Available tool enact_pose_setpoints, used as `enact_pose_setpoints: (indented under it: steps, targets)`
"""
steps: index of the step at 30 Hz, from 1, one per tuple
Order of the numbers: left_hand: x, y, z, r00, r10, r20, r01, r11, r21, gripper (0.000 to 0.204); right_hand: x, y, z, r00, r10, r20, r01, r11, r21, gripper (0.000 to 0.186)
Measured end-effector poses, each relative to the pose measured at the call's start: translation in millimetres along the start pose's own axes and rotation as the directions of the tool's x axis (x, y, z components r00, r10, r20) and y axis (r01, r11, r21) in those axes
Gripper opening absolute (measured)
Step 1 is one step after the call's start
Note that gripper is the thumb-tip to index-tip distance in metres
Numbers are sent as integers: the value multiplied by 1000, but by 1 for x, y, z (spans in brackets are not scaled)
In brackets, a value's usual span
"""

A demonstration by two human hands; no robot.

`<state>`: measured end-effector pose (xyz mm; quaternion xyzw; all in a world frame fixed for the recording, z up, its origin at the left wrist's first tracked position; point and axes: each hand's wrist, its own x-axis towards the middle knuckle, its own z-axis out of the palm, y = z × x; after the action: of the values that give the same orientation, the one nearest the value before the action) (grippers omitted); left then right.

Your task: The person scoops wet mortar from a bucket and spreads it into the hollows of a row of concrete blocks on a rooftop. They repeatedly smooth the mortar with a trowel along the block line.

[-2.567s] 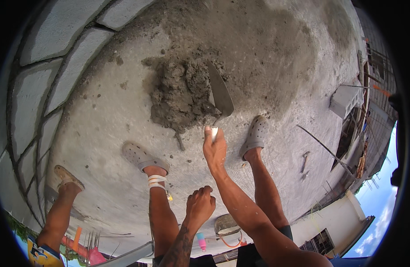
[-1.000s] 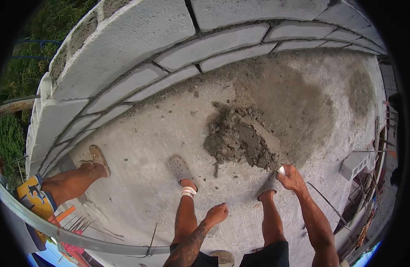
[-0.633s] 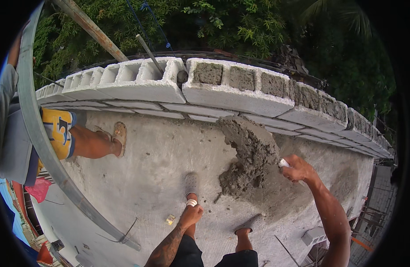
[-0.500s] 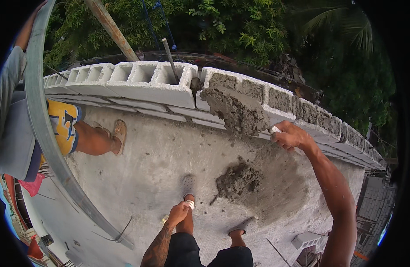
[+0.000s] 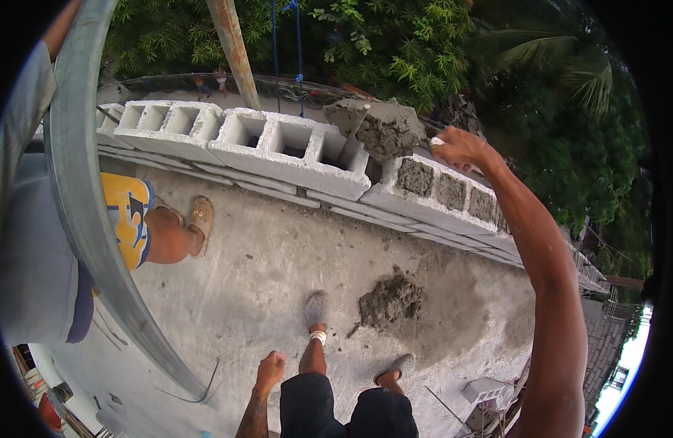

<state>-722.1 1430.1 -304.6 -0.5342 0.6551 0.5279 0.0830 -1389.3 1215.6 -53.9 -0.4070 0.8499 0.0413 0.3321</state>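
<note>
Up at the upper middle of the frame, the right hand [image 5: 459, 148] is closed around the handle of a flat steel trowel [image 5: 360, 123] loaded with a heap of wet grey mortar [image 5: 386, 131]. The trowel blade runs leftward from the fist, its long axis roughly level and along the wall, so the load lies left of the fingers and sits directly over the gap between two grey hollow concrete blocks [image 5: 293, 150] on the top course of the block wall [image 5: 439, 190]. Whether the blade touches the block cannot be made out. The left hand [image 5: 271, 366] hangs low at the bottom centre, curled into a loose fist with nothing in it, well apart from the wall; the right is by far the nearer.

On the concrete slab [image 5: 241, 292] below, a small pile of grey mortar [image 5: 390, 301] lies just beside the person's sandalled foot [image 5: 316, 310]. Another person's leg in yellow shorts [image 5: 128, 219] stands at the left, behind a curved grey metal bar [image 5: 88, 219].
</note>
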Motion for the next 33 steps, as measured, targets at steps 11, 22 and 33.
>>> enact_pose_setpoints:
  steps: [11,22,33]
  targets:
    - [20,44,-58,1000,23,-15,-23,1000,-7,18,-44,10,68,900,-352,-256,253,902,-349,32]
    - [13,91,-91,996,-81,28,80,997,14,31,-106,-8,65,962,-102,-252,85,993,-76,37]
    - [6,172,-150,971,-238,17,237,957,-169,24,-118,20,-7,975,0,-224,34,989,147,49]
